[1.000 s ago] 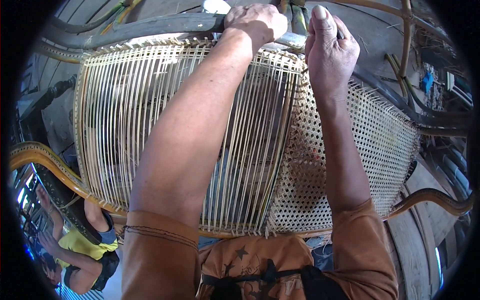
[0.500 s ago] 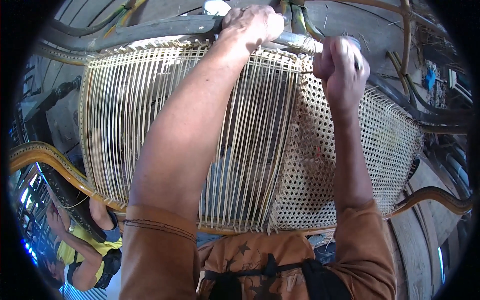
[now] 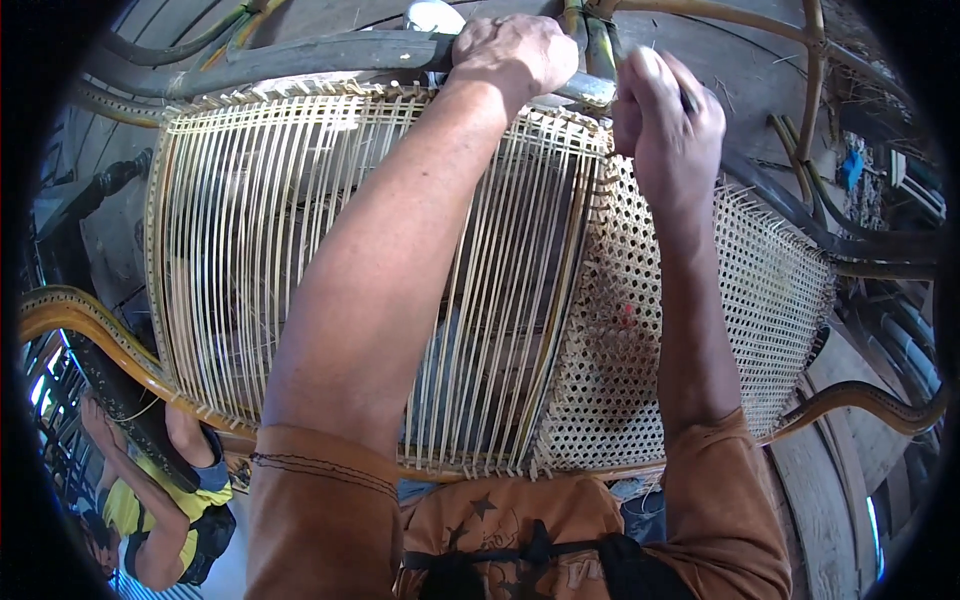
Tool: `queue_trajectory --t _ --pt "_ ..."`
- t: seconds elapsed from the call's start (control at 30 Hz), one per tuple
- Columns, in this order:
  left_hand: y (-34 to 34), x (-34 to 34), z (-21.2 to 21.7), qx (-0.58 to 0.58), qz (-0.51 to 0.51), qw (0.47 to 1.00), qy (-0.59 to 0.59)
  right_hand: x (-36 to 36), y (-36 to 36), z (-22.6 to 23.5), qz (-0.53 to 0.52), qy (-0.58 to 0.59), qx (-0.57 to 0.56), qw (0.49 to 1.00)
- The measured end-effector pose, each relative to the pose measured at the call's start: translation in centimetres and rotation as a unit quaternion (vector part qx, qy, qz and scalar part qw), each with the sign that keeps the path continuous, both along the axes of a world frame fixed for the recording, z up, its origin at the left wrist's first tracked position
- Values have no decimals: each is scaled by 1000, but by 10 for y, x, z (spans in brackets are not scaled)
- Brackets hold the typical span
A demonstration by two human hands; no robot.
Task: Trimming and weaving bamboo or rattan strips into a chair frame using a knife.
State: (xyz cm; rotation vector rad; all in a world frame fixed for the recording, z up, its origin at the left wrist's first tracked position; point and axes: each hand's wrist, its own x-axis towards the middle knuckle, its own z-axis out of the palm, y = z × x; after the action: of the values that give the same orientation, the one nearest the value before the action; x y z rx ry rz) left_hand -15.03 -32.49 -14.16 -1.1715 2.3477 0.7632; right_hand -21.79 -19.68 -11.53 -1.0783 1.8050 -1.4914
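A wooden chair-like frame with a cane panel [image 3: 700,300] lies across in front of me. On its right part the cane is woven into an open mesh; on the left, mostly lengthwise cane strands [image 3: 500,300] are strung. My left hand [image 3: 515,55] is closed over the far frame rail [image 3: 350,52], its fingertips hidden behind the knuckles. Just right of it, my right hand [image 3: 672,120] is a raised fist above the far edge of the panel, near where mesh and strands meet. What the fist holds, if anything, is hidden.
A person in a yellow top [image 3: 150,500] sits at the lower left beside a curved wooden arm [image 3: 90,310]. Another curved arm [image 3: 860,400] juts out at the right. Bamboo-like poles [image 3: 812,90] and a small blue scrap [image 3: 852,168] lie at the far right.
My right fist has moved up and slightly left, away from the panel's edge. My left hand stays on the rail. The whole view has shifted slightly.
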Motion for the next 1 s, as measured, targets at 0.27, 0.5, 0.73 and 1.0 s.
queue_trajectory --t 0.27,0.5,0.73,1.0 --pt "3 5 -4 -33 -20 998 51 -34 4 -2 49 -287 4 957" --pt "1 4 1 -41 -79 996 8 -26 8 -1 -11 -231 23 973" --pt "-1 14 -19 -25 -14 999 44 -15 26 -9 -14 -169 -25 985" --pt "1 7 -9 -35 -14 999 35 -13 26 -4 -27 -171 -11 985"
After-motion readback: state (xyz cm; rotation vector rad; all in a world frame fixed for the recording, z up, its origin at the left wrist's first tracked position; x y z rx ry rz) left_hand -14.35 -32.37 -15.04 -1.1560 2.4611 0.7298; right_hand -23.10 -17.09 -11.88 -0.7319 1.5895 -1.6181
